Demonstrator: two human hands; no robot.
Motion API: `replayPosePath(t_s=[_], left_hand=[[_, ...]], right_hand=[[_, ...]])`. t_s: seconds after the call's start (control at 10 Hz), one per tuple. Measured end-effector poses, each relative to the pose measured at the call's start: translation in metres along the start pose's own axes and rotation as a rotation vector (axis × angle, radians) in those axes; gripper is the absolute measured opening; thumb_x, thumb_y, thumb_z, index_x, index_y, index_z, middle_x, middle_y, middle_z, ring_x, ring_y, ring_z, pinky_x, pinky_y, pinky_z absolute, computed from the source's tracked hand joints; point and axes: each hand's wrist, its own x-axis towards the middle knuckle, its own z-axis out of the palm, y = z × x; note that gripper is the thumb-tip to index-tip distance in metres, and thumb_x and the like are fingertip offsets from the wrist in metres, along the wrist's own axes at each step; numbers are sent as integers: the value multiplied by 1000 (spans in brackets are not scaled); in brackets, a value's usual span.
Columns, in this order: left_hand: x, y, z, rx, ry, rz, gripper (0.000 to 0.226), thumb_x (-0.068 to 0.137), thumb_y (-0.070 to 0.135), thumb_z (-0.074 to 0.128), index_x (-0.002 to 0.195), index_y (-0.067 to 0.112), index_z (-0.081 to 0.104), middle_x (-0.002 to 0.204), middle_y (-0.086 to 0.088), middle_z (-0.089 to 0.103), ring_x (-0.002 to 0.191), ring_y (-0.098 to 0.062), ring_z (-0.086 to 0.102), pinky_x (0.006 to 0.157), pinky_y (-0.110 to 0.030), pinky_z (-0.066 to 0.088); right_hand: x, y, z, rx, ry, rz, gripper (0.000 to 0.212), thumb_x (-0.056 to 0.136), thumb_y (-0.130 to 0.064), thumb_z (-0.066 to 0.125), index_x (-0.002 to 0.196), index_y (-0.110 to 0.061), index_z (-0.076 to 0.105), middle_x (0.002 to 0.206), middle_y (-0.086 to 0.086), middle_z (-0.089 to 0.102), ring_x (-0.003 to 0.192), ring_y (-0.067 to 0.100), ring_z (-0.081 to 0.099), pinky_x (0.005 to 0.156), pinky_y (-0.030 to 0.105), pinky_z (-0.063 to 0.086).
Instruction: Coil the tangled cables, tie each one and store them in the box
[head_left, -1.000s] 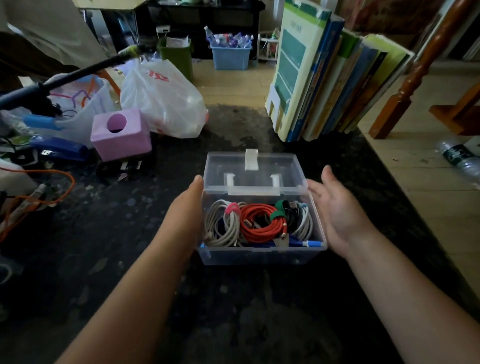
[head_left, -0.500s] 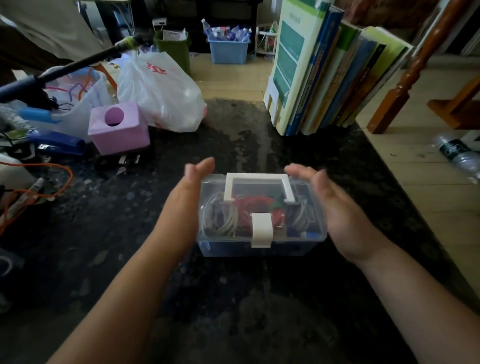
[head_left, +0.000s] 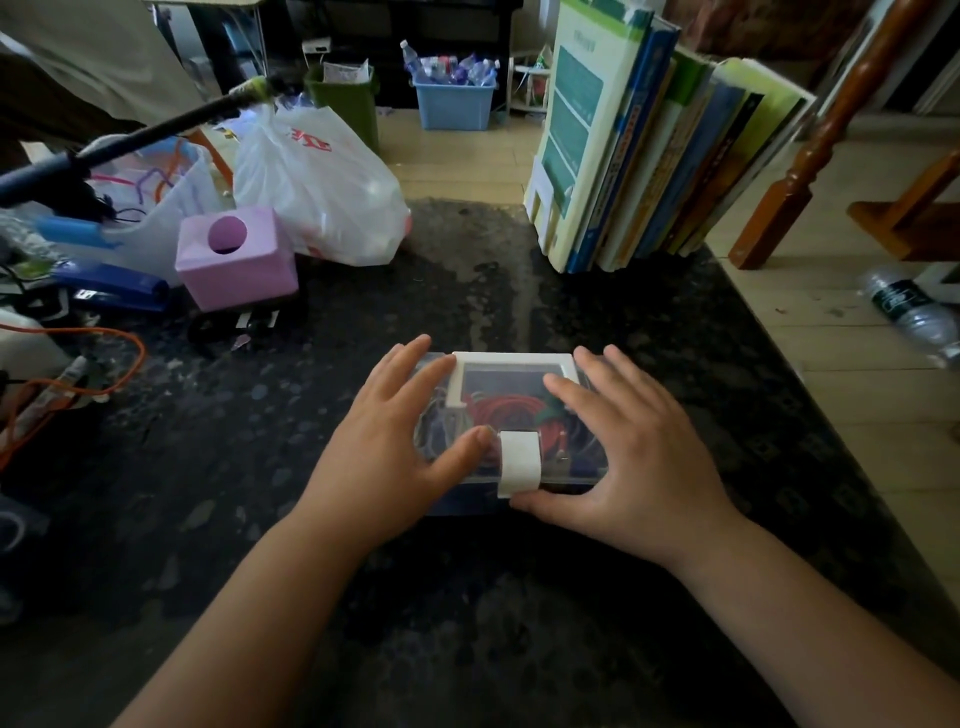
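Pressing clear plastic box (head_left: 582, 470) lid | left hand (head_left: 387, 441) | right hand (head_left: 631, 452) flat

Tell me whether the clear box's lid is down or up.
Down. The lid lies flat over the box, both hands pressing on it; white latch hangs over the front. Whether it has clicked: cannot tell.

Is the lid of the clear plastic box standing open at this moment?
No: the lid lies flat on the clear plastic box, with both hands, left and right, resting on top.
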Motion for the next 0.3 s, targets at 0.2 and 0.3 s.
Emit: replayPosePath(t_s=[0.2,0.3], left_hand=[[-1,1,0,-31,-2,-15,83,75,75,51,145,33,41,160,17,20,146,-8,23,111,-29,27],[-1,6,-4,-43,-30,-60,77,80,73,48,147,36,36,162,18,14,149,-7,13,117,-37,24]], right_hand=[[-2,0,1,23,-23,10,104,62,-87,56,145,-25,48,157,4,39,150,24,25,116,45,31],[1,-2,-8,-55,-130,30,115,58,-97,45,151,-29,38,162,3,29,152,24,15,122,51,16]])
